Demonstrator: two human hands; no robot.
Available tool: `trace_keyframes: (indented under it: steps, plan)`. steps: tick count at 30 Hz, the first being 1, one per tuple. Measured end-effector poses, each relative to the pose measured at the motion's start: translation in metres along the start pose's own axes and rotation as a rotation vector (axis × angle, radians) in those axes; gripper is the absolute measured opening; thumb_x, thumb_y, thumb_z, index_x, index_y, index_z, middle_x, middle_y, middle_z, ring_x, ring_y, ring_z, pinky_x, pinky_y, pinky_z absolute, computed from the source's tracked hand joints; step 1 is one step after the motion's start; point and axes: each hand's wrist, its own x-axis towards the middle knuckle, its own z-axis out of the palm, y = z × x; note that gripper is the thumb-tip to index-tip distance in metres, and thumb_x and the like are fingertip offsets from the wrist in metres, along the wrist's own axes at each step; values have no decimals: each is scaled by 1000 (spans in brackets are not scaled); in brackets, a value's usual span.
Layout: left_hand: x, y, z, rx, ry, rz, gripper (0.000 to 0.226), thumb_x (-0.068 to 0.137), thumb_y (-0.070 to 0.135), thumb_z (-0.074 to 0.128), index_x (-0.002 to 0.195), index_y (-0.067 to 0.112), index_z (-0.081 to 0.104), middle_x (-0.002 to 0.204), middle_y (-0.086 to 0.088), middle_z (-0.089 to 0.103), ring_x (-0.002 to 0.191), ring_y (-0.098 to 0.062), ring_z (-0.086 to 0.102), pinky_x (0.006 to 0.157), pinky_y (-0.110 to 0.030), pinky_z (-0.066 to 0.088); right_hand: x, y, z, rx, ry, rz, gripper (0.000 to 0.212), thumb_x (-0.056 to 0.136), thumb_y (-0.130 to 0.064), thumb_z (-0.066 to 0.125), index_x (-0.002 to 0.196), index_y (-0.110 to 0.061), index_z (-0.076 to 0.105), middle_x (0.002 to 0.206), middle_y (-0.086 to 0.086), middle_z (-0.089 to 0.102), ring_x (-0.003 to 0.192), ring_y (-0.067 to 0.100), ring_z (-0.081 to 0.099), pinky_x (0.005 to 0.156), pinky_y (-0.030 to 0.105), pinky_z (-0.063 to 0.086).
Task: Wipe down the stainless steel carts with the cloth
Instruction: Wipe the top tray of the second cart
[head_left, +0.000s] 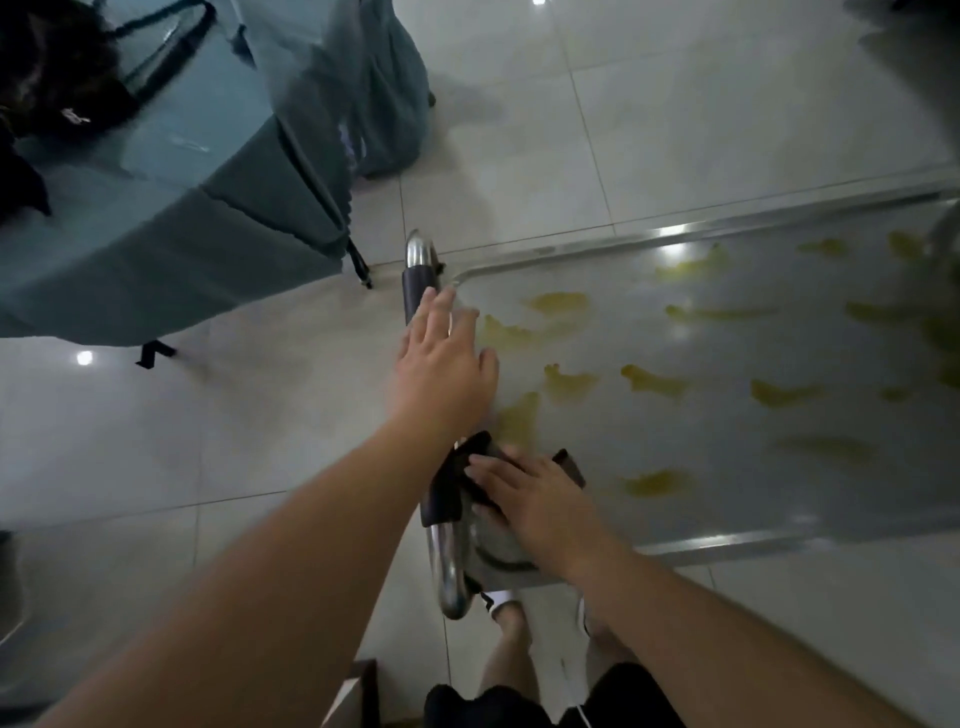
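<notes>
A stainless steel cart (727, 525) fills the right half of the view, its flat top smeared with several yellow-green stains (654, 382). The cart's handle bar (444, 566), chrome with a dark grip, runs along its left end. My left hand (444, 374) hovers with fingers spread over the handle and the cart's near corner; I cannot tell whether it touches. My right hand (530, 506) presses flat on a dark cloth (470, 478) lying at the cart's near left corner, partly over the handle.
A round table (171, 218) with a grey-green cloth stands at upper left, a black bag (57, 88) on it. Glossy tiled floor (208, 431) surrounds the cart. My feet (506, 605) are beside the cart's end. A brown object (358, 691) sits at the bottom edge.
</notes>
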Motion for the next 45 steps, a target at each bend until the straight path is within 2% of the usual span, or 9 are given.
trace_keyframes:
  steps: [4, 7, 10, 15, 19, 22, 28, 34, 45]
  plan:
    - [1, -5, 13, 32, 0, -51, 72, 105, 50, 36, 170, 26, 16, 179, 5, -3, 162, -11, -15, 126, -32, -13, -48, 3, 46, -15, -286, -134, 51, 109, -53, 33, 155, -33, 46, 162, -18, 40, 154, 15, 31, 122, 40, 33]
    - [-4, -4, 17, -13, 58, -102, 75, 106, 55, 31, 171, 26, 7, 179, 7, -7, 161, -7, -18, 130, -35, -8, -68, 12, 67, -30, -286, -180, 55, 112, -52, 30, 163, -33, 30, 170, -17, 23, 161, 15, 9, 128, 41, 11]
    - [-4, -3, 19, -53, 64, -144, 75, 108, 55, 26, 171, 24, 0, 179, 5, -8, 160, -7, -20, 132, -37, -4, -28, 22, 65, -83, -248, -189, 60, 111, -49, 31, 166, -31, 16, 173, -13, 16, 161, 18, 9, 128, 42, 9]
    - [-5, -1, 20, -31, 60, -145, 70, 110, 51, 20, 171, 21, 0, 179, 1, -9, 160, -7, -20, 133, -37, -3, 106, 61, 19, -31, -176, -83, 61, 105, -42, 36, 161, -20, 35, 163, 0, 43, 153, 25, 35, 127, 47, 25]
    - [-3, -1, 22, -35, 89, -154, 69, 110, 48, 20, 170, 18, 6, 179, 1, -6, 161, -7, -17, 132, -34, -4, 232, 129, -22, -139, -158, 105, 62, 110, -46, 23, 168, -24, 12, 174, -7, 11, 161, 25, 8, 130, 46, 8]
    - [-3, -1, 23, -22, 98, -150, 69, 109, 47, 22, 170, 17, 10, 179, -1, -2, 162, -9, -14, 131, -33, -5, 262, 156, -33, -209, -192, 97, 64, 109, -49, 22, 167, -23, 10, 175, -7, 5, 161, 26, 1, 129, 47, 5]
    - [-2, 1, 21, 4, 57, -153, 68, 111, 46, 20, 171, 18, 3, 178, 0, -10, 161, -9, -20, 130, -32, -9, 117, 100, 4, -107, -119, 27, 60, 108, -46, 27, 163, -25, 32, 168, -8, 33, 157, 25, 25, 128, 47, 20]
    - [-1, 5, 13, 83, -32, -137, 71, 112, 49, 13, 169, 14, -8, 176, -4, -23, 158, -14, -31, 129, -36, -15, -90, 79, 39, -194, -241, -119, 63, 108, -46, 40, 166, -29, 22, 173, -14, 16, 161, 19, 11, 123, 45, 22]
    - [-3, 9, 11, 101, -14, -153, 71, 111, 48, 15, 170, 14, -5, 177, -3, -19, 160, -14, -26, 125, -29, -20, 10, 161, -13, -247, -258, -169, 58, 106, -44, 37, 162, -30, 35, 168, -12, 29, 158, 18, 24, 126, 44, 24]
